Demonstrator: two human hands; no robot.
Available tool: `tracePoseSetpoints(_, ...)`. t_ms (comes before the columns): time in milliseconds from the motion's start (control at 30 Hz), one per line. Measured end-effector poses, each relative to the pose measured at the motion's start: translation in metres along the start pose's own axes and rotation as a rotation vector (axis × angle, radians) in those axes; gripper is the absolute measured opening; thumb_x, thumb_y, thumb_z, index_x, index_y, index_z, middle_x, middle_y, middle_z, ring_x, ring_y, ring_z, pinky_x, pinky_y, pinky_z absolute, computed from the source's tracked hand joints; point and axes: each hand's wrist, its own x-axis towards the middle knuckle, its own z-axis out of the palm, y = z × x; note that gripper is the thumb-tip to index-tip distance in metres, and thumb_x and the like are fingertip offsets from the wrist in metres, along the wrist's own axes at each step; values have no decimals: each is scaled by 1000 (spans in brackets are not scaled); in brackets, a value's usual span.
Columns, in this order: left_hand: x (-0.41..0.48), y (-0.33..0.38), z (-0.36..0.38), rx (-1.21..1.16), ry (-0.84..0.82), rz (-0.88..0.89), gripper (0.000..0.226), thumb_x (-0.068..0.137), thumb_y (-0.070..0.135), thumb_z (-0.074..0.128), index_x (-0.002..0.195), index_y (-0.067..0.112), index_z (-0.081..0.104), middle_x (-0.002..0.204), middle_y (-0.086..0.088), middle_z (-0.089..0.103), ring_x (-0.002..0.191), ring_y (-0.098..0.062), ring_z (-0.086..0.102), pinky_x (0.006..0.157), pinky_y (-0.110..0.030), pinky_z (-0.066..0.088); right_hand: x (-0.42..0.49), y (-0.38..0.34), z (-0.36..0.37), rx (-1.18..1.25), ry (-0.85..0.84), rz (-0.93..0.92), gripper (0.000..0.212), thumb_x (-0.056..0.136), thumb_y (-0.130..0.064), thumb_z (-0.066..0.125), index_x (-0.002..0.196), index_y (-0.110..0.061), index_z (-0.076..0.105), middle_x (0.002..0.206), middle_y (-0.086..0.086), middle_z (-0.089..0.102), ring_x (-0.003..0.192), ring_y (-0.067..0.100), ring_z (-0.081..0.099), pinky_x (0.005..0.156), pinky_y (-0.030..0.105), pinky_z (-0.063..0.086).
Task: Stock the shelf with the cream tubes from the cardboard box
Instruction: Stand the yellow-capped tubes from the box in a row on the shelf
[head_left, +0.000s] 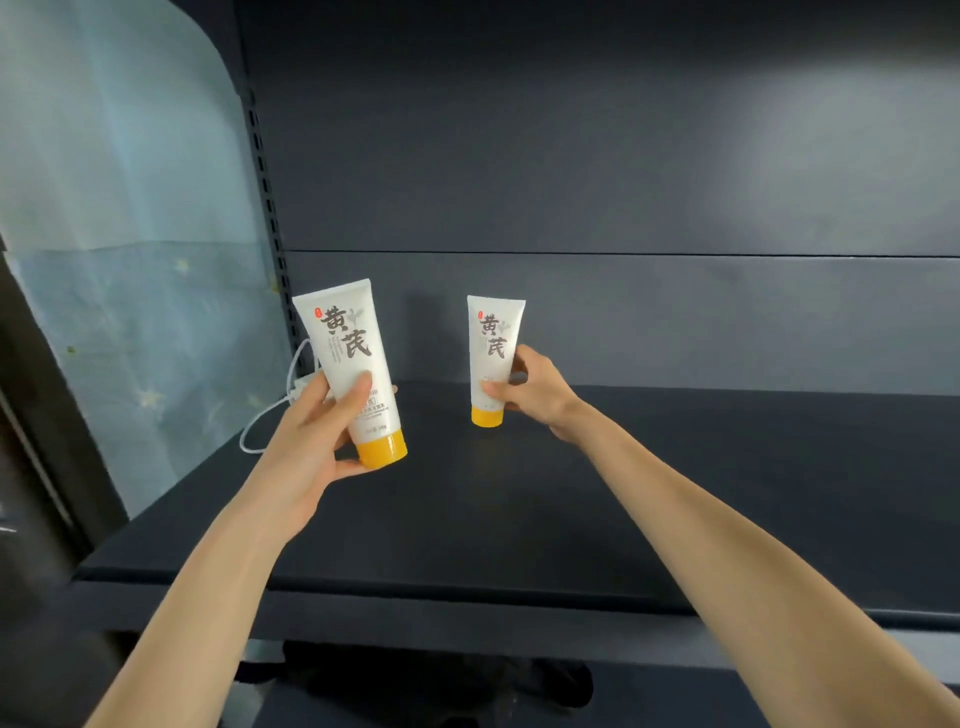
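Left hand (327, 436) grips a white, orange-capped plastic tube (349, 343) lettered 黄芪 above a dark grey metal shelf (519, 499); right hand (532, 389) clasps a matching tube (492, 338) cap-down on it.

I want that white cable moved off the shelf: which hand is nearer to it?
Left. The left hand, holding a tube, is just in front of the cable; the right hand grips another tube farther right.

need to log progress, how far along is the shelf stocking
Early. Done: no tube stands free on the shelf. In hand: right hand grips the right tube cap down, on or just above the shelf; left hand holds the left tube tilted in the air. Left: set both down; the box is out of view.
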Motion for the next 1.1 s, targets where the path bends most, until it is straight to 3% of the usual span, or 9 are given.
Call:
tracePoseSetpoints(100, 12, -4, -15, 4, -4, -7, 51, 77, 42, 59, 126, 35, 52, 111, 12, 69, 104, -12, 66, 71, -40, 57, 28, 8, 20, -46, 62, 13, 40, 85, -8, 67, 122, -10, 50, 118, 3, 60, 110, 20, 58, 93, 42, 51)
tracePoseSetpoints(267, 29, -12, -28, -16, 10, -38, 43, 74, 43, 61, 117, 38, 55, 106, 14, 70, 101, -12, 67, 71, -43, 58, 59, 17, 38, -100, 123, 17, 41, 87, -10, 65, 124, -10, 47, 124, 3, 58, 108, 16, 55, 85, 28, 48)
tracePoseSetpoints(400, 35, -17, -31, -32, -12, -67, 38, 73, 43, 61, 111, 45, 57, 108, 14, 70, 101, -11, 67, 73, -45, 58, 67, 23, 42, -133, 117, 17, 42, 89, -13, 63, 127, -10, 44, 128, 3, 55, 111, 16, 53, 85, 27, 47)
tracePoseSetpoints(733, 32, -11, -18, -46, 8, -88, 58, 72, 41, 62, 129, 34, 51, 114, 7, 68, 109, -20, 63, 80, -52, 56, 64, 25, 29, -205, 61, 24, 41, 88, -17, 65, 124, -9, 46, 128, 3, 57, 116, 17, 55, 86, 26, 47)
tracePoseSetpoints(867, 32, -7, -15, -20, -36, -74, 57, 73, 31, 67, 128, 33, 51, 117, 6, 67, 108, -18, 63, 79, -49, 57, 59, 17, 17, -171, 55, 33, 41, 87, -22, 66, 122, -9, 48, 124, 1, 58, 115, 17, 56, 94, 37, 49)
tracePoseSetpoints(1033, 32, -4, -2, 95, -147, -70, 50, 80, 17, 70, 123, 36, 53, 112, 9, 69, 101, -11, 66, 78, -38, 57, 41, -7, 1, -121, 227, -72, 36, 95, -28, 55, 125, -11, 50, 125, 0, 56, 108, 11, 52, 94, 27, 44)
tracePoseSetpoints(1100, 33, -2, 9, 156, -168, -46, 46, 83, 16, 69, 123, 33, 54, 110, 11, 69, 100, -9, 66, 77, -35, 57, 29, -21, -5, 8, 241, -91, 26, 97, -29, 49, 117, -14, 55, 114, -6, 58, 104, 14, 54, 99, 33, 46)
